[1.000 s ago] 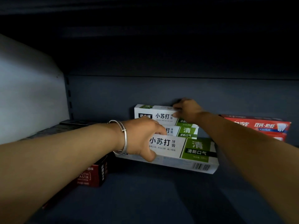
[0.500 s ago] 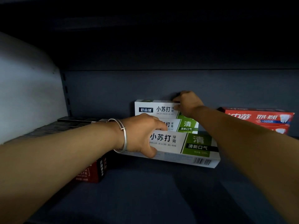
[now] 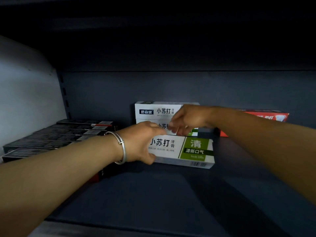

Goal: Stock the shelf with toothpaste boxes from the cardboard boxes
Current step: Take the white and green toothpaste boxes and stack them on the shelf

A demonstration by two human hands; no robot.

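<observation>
Your left hand (image 3: 142,142) is wrapping the left end of the front toothpaste box (image 3: 184,151), thumb under its lower edge and fingers over the top: a narrow grip holding that box where it is lying flat on the shelf (image 3: 153,199). Your right hand (image 3: 189,118) is changing its job. Half a second ago it was pressing on the top of the rear stack; now it is coming off and dropping forward, fingers spread loose and blurred, holding nothing. Behind it, the white-and-green stack (image 3: 153,111) is sitting against the back wall, two boxes high as far as I can see. That suggests the back row is settled and you are squaring up the front box next. Black boxes (image 3: 56,135) are lining the left side, and a red box (image 3: 266,115) is lying to the right.
</observation>
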